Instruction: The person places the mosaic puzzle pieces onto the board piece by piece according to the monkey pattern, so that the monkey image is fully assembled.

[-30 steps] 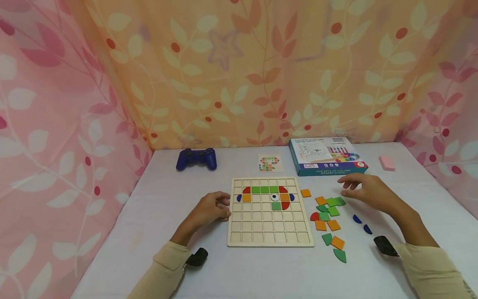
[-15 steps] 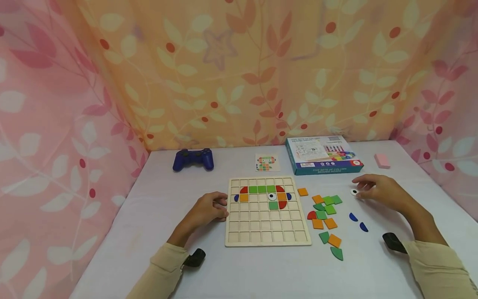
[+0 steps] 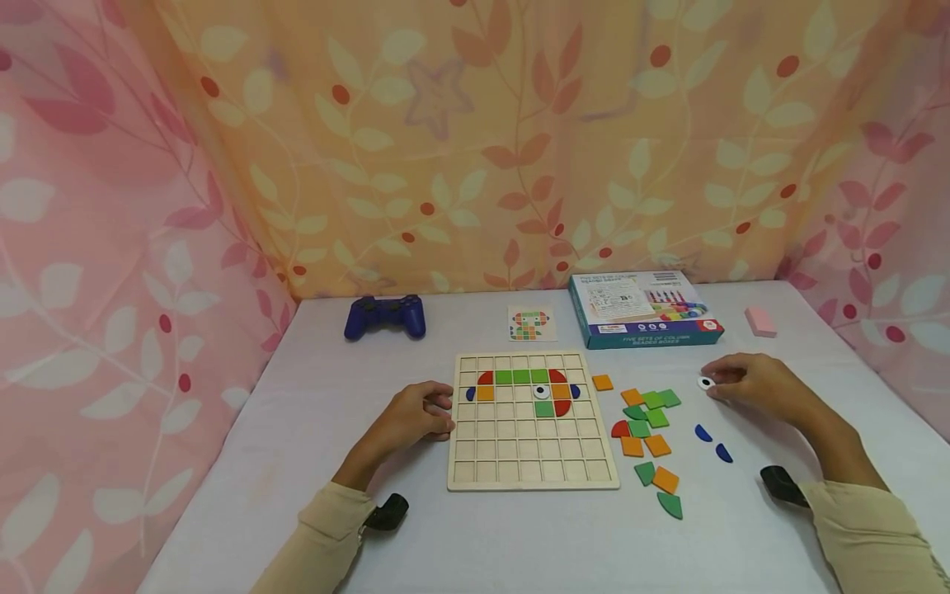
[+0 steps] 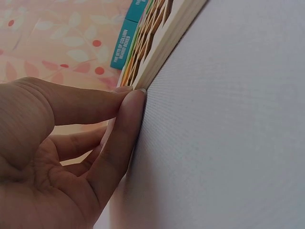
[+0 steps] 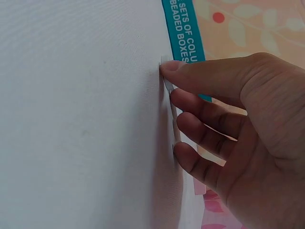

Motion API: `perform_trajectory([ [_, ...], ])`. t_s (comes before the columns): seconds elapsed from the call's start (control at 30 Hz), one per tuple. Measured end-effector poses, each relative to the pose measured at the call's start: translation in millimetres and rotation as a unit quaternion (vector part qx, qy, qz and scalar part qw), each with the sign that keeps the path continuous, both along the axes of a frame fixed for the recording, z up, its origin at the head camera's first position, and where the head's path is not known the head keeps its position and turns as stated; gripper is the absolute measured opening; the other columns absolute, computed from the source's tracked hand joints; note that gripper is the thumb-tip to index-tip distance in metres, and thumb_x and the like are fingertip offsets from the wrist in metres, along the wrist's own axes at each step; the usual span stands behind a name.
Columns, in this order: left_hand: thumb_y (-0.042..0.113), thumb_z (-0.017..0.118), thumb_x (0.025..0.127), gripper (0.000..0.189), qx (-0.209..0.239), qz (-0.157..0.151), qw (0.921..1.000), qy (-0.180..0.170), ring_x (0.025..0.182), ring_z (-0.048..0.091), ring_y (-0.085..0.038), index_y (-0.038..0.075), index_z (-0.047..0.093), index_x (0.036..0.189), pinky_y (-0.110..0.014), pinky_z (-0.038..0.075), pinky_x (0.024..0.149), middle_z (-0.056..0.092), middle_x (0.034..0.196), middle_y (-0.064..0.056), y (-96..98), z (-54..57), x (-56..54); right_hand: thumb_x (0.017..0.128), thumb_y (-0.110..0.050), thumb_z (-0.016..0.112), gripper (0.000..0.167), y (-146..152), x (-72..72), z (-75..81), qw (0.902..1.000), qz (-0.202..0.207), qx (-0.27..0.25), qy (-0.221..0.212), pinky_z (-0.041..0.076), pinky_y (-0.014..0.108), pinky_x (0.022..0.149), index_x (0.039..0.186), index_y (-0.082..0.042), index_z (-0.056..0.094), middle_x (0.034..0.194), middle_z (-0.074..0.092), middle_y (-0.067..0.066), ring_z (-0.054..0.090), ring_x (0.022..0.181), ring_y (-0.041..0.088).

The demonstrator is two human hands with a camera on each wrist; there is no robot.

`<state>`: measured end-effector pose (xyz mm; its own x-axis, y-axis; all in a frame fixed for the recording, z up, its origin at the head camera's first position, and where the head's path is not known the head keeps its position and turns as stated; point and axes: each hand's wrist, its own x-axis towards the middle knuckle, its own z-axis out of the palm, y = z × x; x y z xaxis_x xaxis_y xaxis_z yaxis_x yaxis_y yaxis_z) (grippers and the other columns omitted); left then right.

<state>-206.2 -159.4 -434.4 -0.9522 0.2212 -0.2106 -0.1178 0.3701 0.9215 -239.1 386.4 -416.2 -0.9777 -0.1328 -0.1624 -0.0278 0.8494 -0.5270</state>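
Note:
A wooden grid board [image 3: 508, 470] lies in the middle of the white table, with red, green, orange and blue pieces and one eye piece [image 3: 542, 392] set in its upper rows. At its left edge my left hand [image 3: 416, 417] holds the rim between thumb and finger, as the left wrist view shows. My right hand [image 3: 760, 386] is over to the right, pinching a round white eye piece [image 3: 706, 383] with a black centre. In the right wrist view this disc [image 5: 169, 85] appears edge-on under the thumb, close to the tabletop.
Loose green, orange and red pieces [image 3: 656, 418] lie right of the board, with two blue half-rounds [image 3: 723, 453] nearer my right hand. A pattern card [image 3: 532, 323], a game box [image 3: 646, 309], a blue game controller [image 3: 385, 317] and a pink block [image 3: 760, 322] stand behind.
My right hand has moved right from above the loose green pieces and now pinches the eye piece. My left hand stays at the board's edge. The head view has shifted slightly.

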Motion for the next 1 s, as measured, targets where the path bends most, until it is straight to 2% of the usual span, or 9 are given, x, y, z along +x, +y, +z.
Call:
perform_trajectory([
  [0.2,-0.009,0.076,0.088,0.054,-0.001,-0.001,1.0000,0.000,0.093,0.069,-0.019,-0.005,0.060,0.140,-0.031,0.067,0.076,0.064,0.121,-0.017,0.6,2.3,1.8,0.095,-0.031,0.080,0.049,0,-0.3,-0.5,1.0000,0.001,0.005,-0.008,0.063,0.042,0.087,0.128,0.004,0.071,0.105,0.074,0.010,0.064,0.099,0.027],
  [0.43,-0.008,0.076,0.089,0.054,-0.006,-0.005,1.0000,0.004,0.095,0.069,-0.020,-0.005,0.060,0.140,-0.030,0.067,0.075,0.064,0.122,-0.018,0.8,6.0,3.8,0.095,-0.032,0.079,0.047,0,0.0,0.3,0.9999,-0.003,0.014,-0.006,0.061,0.038,0.083,0.125,0.004,0.072,0.099,0.072,0.007,0.063,0.095,0.026],
  [0.67,-0.008,0.077,0.088,0.054,-0.005,0.000,1.0000,0.002,0.093,0.069,-0.019,-0.005,0.061,0.139,-0.032,0.067,0.076,0.065,0.120,-0.017,1.4,7.0,4.5,0.094,-0.037,0.079,0.051,-9,0.3,0.6,0.9999,-0.005,0.009,-0.006,0.061,0.037,0.084,0.126,0.001,0.073,0.100,0.071,0.007,0.061,0.097,0.027],
  [1.0,-0.010,0.077,0.087,0.054,-0.006,0.002,1.0000,0.004,0.092,0.069,-0.019,-0.005,0.061,0.139,-0.032,0.067,0.075,0.065,0.119,-0.016,2.1,4.9,3.4,0.094,-0.037,0.079,0.044,-45,1.5,7.7,0.9988,0.040,-0.007,0.028,0.056,0.024,0.073,0.124,-0.005,0.076,0.090,0.064,0.002,0.057,0.094,0.023],
])
